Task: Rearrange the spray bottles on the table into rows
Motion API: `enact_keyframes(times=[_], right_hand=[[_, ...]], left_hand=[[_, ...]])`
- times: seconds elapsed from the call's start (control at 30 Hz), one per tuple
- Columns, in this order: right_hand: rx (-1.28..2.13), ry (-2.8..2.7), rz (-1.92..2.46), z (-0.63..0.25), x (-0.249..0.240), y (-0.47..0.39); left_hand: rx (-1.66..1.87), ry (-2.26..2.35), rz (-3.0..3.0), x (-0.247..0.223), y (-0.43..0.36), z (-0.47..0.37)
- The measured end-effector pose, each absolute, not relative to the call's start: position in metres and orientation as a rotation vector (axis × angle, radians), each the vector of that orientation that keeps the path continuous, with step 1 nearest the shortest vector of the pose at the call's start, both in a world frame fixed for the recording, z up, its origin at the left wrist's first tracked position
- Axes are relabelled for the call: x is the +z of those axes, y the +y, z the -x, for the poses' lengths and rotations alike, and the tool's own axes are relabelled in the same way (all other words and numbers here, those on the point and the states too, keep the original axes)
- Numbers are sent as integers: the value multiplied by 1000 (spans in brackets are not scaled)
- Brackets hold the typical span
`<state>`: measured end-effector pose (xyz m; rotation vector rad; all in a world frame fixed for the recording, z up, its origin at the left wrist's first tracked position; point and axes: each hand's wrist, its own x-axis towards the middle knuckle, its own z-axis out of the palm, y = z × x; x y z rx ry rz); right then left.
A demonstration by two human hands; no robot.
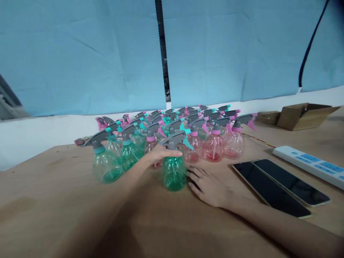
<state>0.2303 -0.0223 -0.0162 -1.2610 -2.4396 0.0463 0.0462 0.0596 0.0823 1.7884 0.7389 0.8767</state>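
Bare forearms (pixel 276 218) reach over the wooden table (pixel 45 193). The left hand (pixel 161 153) grips the neck of a rounded, see-through green plastic bottle (pixel 174 173); the right hand (pixel 211 186) lies open just beside it. Similar bottles (pixel 214 147) mass toward the table's far edge. Nearby lie flat, glossy phones (pixel 271 188).

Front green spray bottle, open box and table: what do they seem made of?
Front green spray bottle: probably glossy plastic, its see-through wall catching highlights; glass possible. Open box: likely matte cardboard, brown with thin folded flaps. Table: wood or wood-look sheet, dull brown with darker patches; too blurred to settle.
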Motion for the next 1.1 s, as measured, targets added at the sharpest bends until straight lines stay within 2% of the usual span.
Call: enact_keyframes(times=[0.2,0.43,1.1], right_hand=[[49,-2428,1229,-231,-18,-21],[43,-2471,1232,-232,-17,-21],[39,-2437,1236,-232,-21,-21]], left_hand=[[604,684,-1692,93,57,-63],[919,506,-1513,91,38,-72],[991,719,-1506,84,43,-62]])
